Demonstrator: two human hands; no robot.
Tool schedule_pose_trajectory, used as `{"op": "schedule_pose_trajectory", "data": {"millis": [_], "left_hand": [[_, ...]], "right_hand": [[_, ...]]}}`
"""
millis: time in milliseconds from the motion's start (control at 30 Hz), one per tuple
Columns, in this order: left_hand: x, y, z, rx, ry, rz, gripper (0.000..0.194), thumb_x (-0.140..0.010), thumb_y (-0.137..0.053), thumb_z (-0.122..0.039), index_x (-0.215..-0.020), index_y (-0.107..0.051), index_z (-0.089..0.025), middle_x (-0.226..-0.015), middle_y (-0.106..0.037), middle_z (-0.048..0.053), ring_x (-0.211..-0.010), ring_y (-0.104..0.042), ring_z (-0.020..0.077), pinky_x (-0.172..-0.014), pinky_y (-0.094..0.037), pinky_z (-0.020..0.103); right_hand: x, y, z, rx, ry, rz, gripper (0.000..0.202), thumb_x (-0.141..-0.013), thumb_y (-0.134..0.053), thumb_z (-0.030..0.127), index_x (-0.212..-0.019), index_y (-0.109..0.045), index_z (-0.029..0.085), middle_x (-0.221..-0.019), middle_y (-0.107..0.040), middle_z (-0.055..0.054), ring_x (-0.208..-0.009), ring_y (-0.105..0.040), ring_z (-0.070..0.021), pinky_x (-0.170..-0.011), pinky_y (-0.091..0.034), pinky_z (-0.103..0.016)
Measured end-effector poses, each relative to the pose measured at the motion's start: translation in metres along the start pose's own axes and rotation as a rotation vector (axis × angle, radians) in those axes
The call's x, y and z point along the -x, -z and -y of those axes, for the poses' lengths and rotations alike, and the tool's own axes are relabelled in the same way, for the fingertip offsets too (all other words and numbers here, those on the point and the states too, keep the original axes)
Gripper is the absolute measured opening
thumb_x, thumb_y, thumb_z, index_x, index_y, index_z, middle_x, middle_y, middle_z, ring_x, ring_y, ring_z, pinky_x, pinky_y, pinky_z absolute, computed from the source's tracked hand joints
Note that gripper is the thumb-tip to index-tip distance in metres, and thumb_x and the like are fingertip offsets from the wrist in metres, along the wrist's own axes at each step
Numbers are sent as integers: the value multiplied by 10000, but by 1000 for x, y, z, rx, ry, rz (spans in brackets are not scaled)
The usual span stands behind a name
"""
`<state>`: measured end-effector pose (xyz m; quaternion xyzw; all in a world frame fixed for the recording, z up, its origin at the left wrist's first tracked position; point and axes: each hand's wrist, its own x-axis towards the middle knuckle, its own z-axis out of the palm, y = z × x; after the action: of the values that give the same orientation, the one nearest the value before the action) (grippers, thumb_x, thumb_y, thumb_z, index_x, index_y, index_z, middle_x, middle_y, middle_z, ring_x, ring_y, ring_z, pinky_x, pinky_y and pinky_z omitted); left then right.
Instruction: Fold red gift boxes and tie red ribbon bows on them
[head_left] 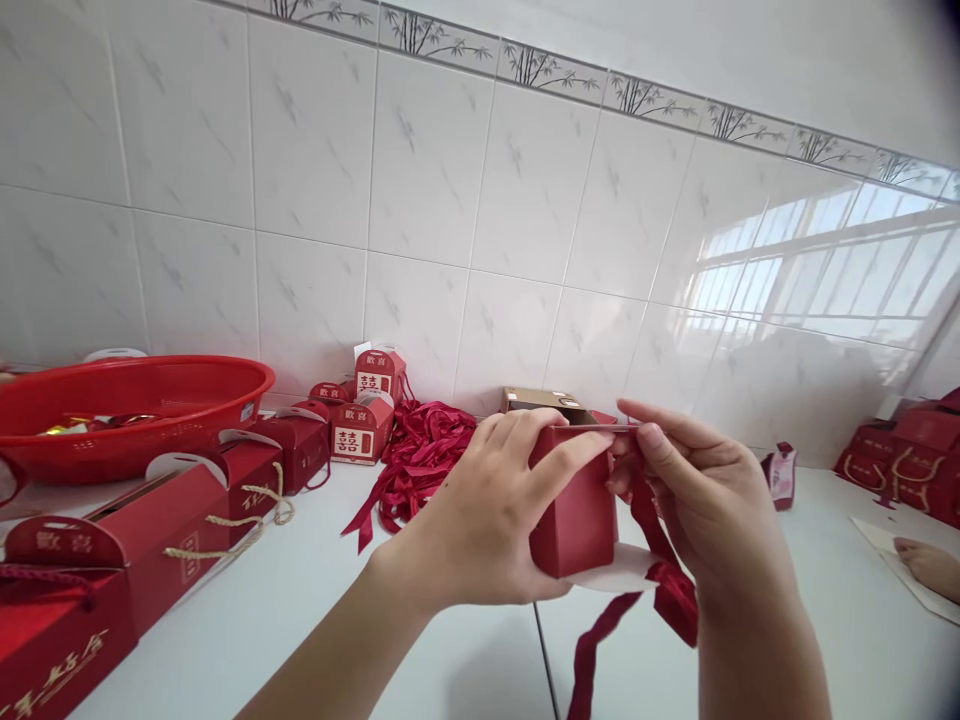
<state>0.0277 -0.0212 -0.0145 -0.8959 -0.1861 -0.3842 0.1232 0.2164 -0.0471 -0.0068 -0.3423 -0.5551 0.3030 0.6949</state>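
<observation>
Wrapped round a small red gift box [574, 520] is my left hand [499, 505], holding it tilted above the table. My right hand [690, 475] pinches at the box's right upper edge, its fingertips close to those of the left. A dark red ribbon [651, 525] runs down from under the right fingers, bunches near the wrist and trails in front of the box. A pale rounded flap [619, 570] shows below the box. The fingers partly hide where ribbon and box meet.
Left, a red basin [142, 435] stands behind a row of red gift boxes [176, 530]. Tangled ribbons [420, 450] lie beside small boxes [358, 430] by the wall. A cardboard box [544, 400] is behind my hands. Right are red bags [900, 460] and another person's hand [930, 565].
</observation>
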Motion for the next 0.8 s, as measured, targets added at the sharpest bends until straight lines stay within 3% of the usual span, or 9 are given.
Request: {"op": "schedule_pose_trajectory", "data": {"millis": [233, 467, 633, 800], "left_hand": [[-1, -1, 1, -2, 2, 5, 787, -683, -735, -384, -1364, -365, -245, -1266, -458, 117, -1227, -402, 267, -1059, -328, 439], [-2, 1, 0, -4, 21, 80, 777, -710, -721, -391, -1385, -357, -266, -1237, -472, 107, -1214, -399, 268, -1053, -328, 459], [-1, -3, 3, -7, 69, 94, 735, -752, -671, -487, -1382, -374, -253, -1229, -470, 115, -1205, -406, 278, -1045, -343, 494], [0, -4, 8, -32, 109, 119, 718, -752, -673, -470, -1375, -382, -261, -1232, -473, 118, -1188, -428, 286, -1024, -366, 503]], "right_hand": [[-5, 7, 1, -87, -73, 165, 148, -756, -740, 343, -819, -716, 211, -692, -692, -9, -525, -623, -119, -532, -514, -246], [-10, 14, 5, -77, -180, 304, 201, -796, -695, 376, -797, -608, 196, -695, -647, -16, -615, -601, -130, -513, -462, -218], [-10, 7, 2, -17, -191, 299, 227, -841, -633, 409, -832, -543, 201, -703, -645, -5, -593, -579, -113, -517, -421, -210], [-10, 1, -5, 171, -134, 284, 263, -862, -572, 472, -864, -525, 213, -673, -628, 12, -578, -534, -113, -533, -403, -226]]}}
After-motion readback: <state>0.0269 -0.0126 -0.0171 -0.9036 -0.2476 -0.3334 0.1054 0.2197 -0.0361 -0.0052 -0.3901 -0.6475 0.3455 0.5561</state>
